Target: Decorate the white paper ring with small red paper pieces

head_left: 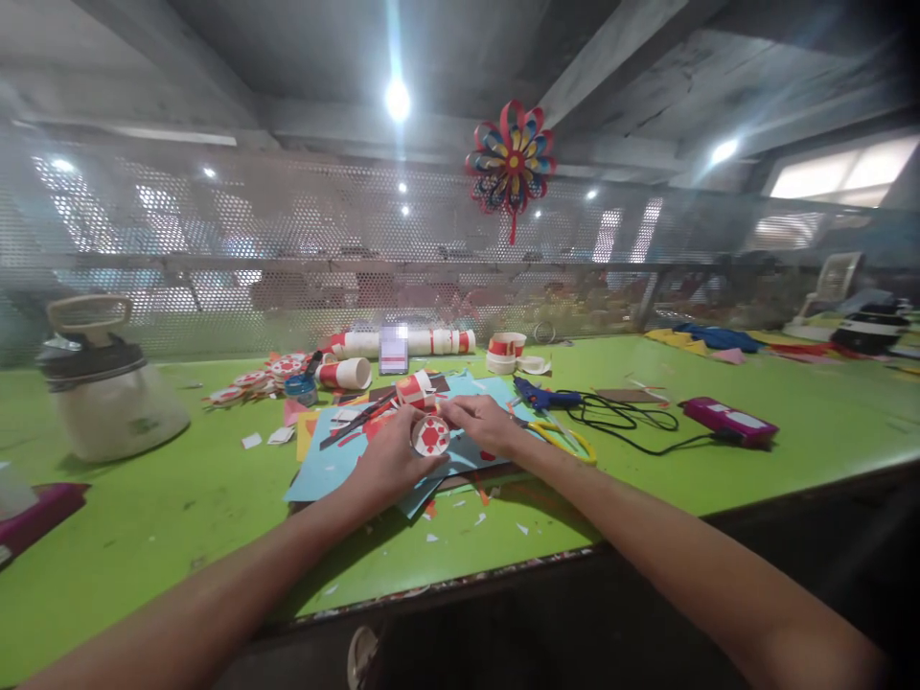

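Observation:
Between my hands is a small round white piece with a red pattern [431, 436], its patterned face toward me. My left hand [394, 455] is wrapped round its left and lower side. At its upper right, my right hand [478, 424] has its fingers pinched together; what they hold, if anything, is too small to name. Just above my hands a red and white paper cup [413, 388] lies tilted. Light blue paper sheets [323, 474] lie under my hands, with dark and red strips on them.
Yellow-handled scissors [564, 443], a blue glue gun [542, 395] and a purple box [729, 422] with a black cable lie to the right. A pale jug [119, 402] stands left. Cups [345, 374], a phone [393, 348] and patterned discs [248, 381] are behind.

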Demonstrator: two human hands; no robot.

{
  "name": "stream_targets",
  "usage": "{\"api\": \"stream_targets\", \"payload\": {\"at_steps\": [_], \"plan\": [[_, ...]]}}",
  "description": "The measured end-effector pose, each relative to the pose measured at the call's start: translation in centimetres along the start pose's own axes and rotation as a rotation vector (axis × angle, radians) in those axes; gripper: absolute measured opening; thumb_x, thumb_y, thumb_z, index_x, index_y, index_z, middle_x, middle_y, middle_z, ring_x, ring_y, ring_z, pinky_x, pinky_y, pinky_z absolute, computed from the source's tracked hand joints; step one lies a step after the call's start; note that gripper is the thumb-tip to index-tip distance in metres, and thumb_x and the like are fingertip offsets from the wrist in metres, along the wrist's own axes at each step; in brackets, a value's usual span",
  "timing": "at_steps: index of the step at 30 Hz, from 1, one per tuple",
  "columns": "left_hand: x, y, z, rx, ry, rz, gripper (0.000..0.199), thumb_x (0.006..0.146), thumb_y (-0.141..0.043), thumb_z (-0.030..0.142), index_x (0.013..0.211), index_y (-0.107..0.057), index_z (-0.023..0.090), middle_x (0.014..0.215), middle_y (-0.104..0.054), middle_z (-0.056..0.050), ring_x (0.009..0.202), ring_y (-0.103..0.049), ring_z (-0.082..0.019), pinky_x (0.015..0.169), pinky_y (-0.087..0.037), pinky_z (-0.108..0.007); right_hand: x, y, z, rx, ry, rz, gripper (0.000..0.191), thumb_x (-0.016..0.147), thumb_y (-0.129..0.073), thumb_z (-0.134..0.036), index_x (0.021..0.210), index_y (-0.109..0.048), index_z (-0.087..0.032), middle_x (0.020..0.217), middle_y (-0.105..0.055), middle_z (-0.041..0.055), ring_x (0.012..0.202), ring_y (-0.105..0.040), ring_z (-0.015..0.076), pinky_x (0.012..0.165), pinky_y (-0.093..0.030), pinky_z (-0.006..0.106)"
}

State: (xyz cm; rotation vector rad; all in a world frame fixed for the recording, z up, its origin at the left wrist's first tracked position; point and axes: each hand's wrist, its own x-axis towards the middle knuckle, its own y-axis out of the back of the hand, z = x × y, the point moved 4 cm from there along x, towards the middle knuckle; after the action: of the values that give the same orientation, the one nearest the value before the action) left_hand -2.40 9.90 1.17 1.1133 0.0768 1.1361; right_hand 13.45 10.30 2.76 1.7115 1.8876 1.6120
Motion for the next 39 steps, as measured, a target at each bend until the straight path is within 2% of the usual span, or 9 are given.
{"api": "stream_targets", "payload": {"at_steps": [4,8,12,18,22,25,29,33,39], "plan": [[0.1,-0.5,-0.1,-0.016,-0.016,-0.014,0.037,0.074,-0.069,0.033,0.104,-0.051,0.019,0.1,-0.062,-0.007,0.09,-0.061,-0.025,0.074,-0.048,-0.036,-0.2,-0.1,-0.7,-0.057,0.083,0.0,0.024,0.096,-0.05,-0.028,0.078,-0.06,-0.016,0.081,-0.064,0.0042,0.077,-0.057,0.0161,0.073,-0.043,0.028],[0.3,-0.8,-0.3,-0.034,-0.008,-0.02,0.036,0.073,-0.07,0.034,0.101,-0.054,0.019,0.096,-0.064,-0.007,0.087,-0.062,-0.025,0.073,-0.05,-0.036,-0.2,-0.5,0.0,-0.11,0.059,0.039,0.019,0.094,-0.052,-0.02,0.075,-0.057,-0.016,0.08,-0.061,0.0047,0.076,-0.055,0.0171,0.074,-0.044,0.032],[0.4,-0.6,-0.5,-0.058,0.008,-0.016,0.043,0.071,-0.072,0.037,0.105,-0.055,0.018,0.1,-0.066,-0.008,0.087,-0.063,-0.026,0.075,-0.051,-0.038,0.0,0.4,1.8,-0.113,-0.075,0.141,0.017,0.095,-0.056,-0.03,0.095,-0.063,-0.014,0.094,-0.064,0.0038,0.084,-0.062,0.0169,0.078,-0.051,0.036],[0.4,-0.4,-0.5,-0.116,-0.007,-0.026,0.048,0.073,-0.071,0.035,0.116,-0.057,0.019,0.116,-0.066,-0.011,0.101,-0.065,-0.027,0.082,-0.054,-0.04,0.7,4.2,6.9,-0.009,-0.394,0.314,0.032,0.095,-0.058,-0.033,0.121,-0.058,-0.016,0.119,-0.061,0.0087,0.099,-0.063,0.0217,0.084,-0.054,0.042],[0.5,-0.3,-0.3,-0.158,-0.055,-0.031,0.048,0.075,-0.069,0.033,0.12,-0.056,0.021,0.125,-0.064,-0.01,0.11,-0.063,-0.026,0.088,-0.054,-0.04,0.7,4.3,8.0,0.181,-0.469,0.156,0.03,0.095,-0.058,-0.033,0.119,-0.058,-0.016,0.116,-0.063,0.0079,0.095,-0.065,0.02,0.08,-0.056,0.04],[0.5,-0.2,-0.1,-0.182,-0.106,-0.03,0.047,0.077,-0.066,0.031,0.121,-0.055,0.022,0.13,-0.062,-0.01,0.115,-0.061,-0.025,0.091,-0.054,-0.039,0.2,2.6,6.1,0.378,-0.417,-0.101,0.027,0.094,-0.059,-0.038,0.102,-0.065,-0.013,0.091,-0.068,0.0039,0.074,-0.066,0.0141,0.068,-0.056,0.031],[0.6,-0.1,0.0,-0.193,-0.165,-0.035,0.052,0.077,-0.065,0.033,0.126,-0.054,0.021,0.131,-0.06,-0.012,0.117,-0.06,-0.027,0.093,-0.054,-0.041,-0.8,0.8,2.7,0.611,-0.315,-0.372,0.041,0.08,-0.07,-0.052,0.076,-0.071,-0.011,0.063,-0.065,0.0009,0.056,-0.06,0.0104,0.055,-0.049,0.023],[0.7,0.0,-0.1,-0.188,-0.194,-0.031,0.054,0.078,-0.065,0.033,0.129,-0.053,0.02,0.133,-0.059,-0.013,0.119,-0.059,-0.029,0.093,-0.054,-0.042,-1.1,0.3,1.8,0.768,-0.302,-0.414,0.042,0.072,-0.076,-0.053,0.071,-0.07,-0.012,0.06,-0.063,-0.0013,0.05,-0.056,0.0087,0.05,-0.045,0.022],[0.8,0.0,-0.6,-0.149,-0.164,0.097,0.052,0.082,-0.062,0.031,0.13,-0.048,0.017,0.13,-0.059,-0.015,0.11,-0.062,-0.028,0.087,-0.057,-0.043,-0.8,-0.6,2.0,0.936,-0.354,-0.324,0.042,0.069,-0.079,-0.053,0.076,-0.07,-0.012,0.071,-0.07,0.0032,0.053,-0.06,0.0096,0.056,-0.05,0.025]]}}
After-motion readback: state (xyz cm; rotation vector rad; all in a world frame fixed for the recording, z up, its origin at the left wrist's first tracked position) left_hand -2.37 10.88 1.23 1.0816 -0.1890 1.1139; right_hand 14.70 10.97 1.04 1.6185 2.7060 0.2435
